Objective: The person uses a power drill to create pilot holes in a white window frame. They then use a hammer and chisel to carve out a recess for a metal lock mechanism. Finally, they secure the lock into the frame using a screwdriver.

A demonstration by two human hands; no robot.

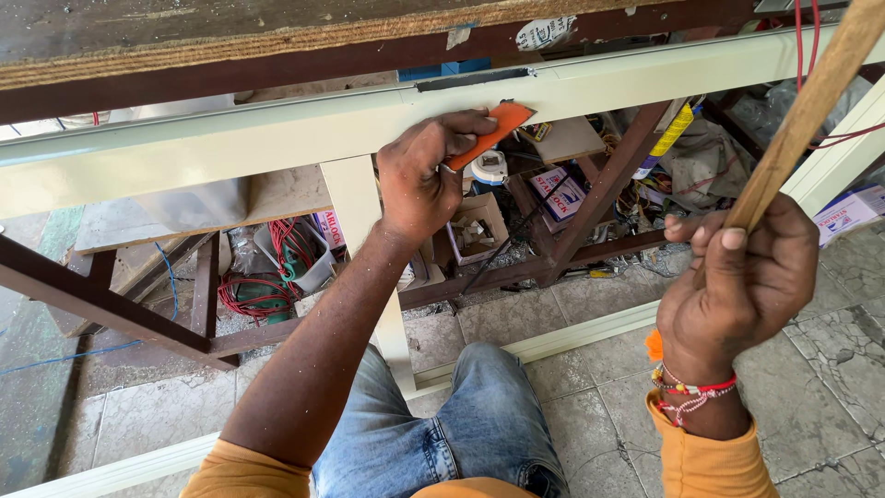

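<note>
here, notes from the head view, looking down.

left hand: left hand (422, 175) closed round an orange tool (487, 132), thumb on top, fingers curled under; the flat orange end rests against the face of the cream frame (277, 138), just below a dark slot (472, 80) cut in its top edge. the low, tilted grip likely keeps the tool flat on the painted face.

right hand: right hand (742, 277) closed in a fist round a wooden stick (811, 106), which rises up and to the right out of view. held well apart from the slot, off to the side; its far end cannot be seen.

frame: long cream bar lies across the view under a rough wooden bench top (184, 37); a cream upright (364, 240) drops from it to a lower cream rail (572, 337) on the floor. probably propped against the bench so the slot sits at arm level.

under the bench: brown steel legs (599, 198), red cable coil (263, 295), an open carton (477, 226), small printed boxes, a tape measure (489, 167), loose clutter.

floor: worn grey tiles (848, 341), cracked, dusty.

person: crouched or seated close, blue jeans (461, 424), orange sleeves, bead and thread bands (693, 392) on the right wrist.
</note>
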